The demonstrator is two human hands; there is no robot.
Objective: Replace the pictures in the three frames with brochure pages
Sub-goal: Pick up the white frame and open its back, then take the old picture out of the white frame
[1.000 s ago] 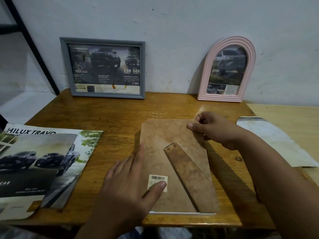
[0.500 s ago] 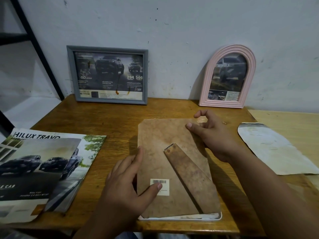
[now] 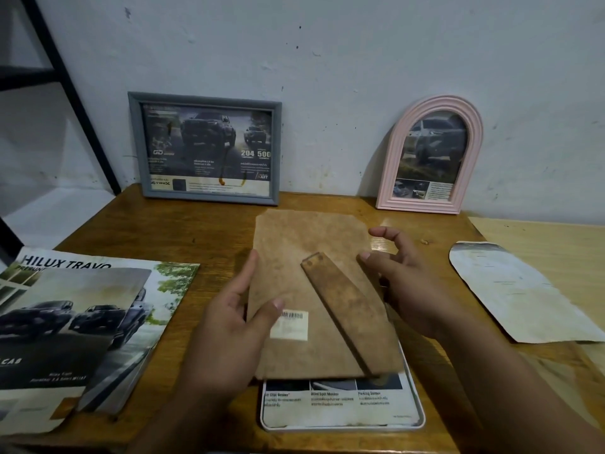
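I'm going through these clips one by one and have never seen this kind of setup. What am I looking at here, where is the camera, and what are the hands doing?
There is no machine here. A person wears a wide-angle camera on the head, so you look down at their own two bare hands over a wooden table.

The left hand has a grip on the left edge of a brown backing board, thumb by its barcode sticker. The right hand is at the board's right edge; how firmly it holds is unclear. The board sits shifted off a white frame lying face down, with a printed page showing inside.

Against the wall lean a grey frame and a pink arched frame, both showing car pictures. A car brochure lies left, a loose sheet right.
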